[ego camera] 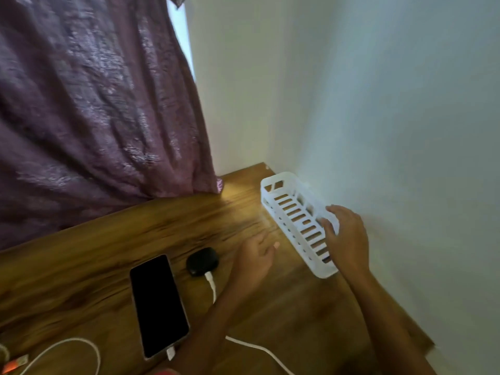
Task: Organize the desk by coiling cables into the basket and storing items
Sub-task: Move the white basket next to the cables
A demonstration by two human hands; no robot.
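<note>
At the brown wooden desk's (167, 228) far right corner, against the wall (378, 131): white slotted plastic basket (280, 176), right hand (347, 239) gripping its near end. Left hand (255, 258) apart, fingers relaxed (holding nothing), over bare wood between basket and black oval case (202, 261) with white cable (212, 286) plugged in.

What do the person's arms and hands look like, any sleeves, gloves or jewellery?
Both arms are bare up to the frame edge: no sleeves show. The left hand and right hand wear no gloves, and no watch, bracelet or ring is visible.
</note>
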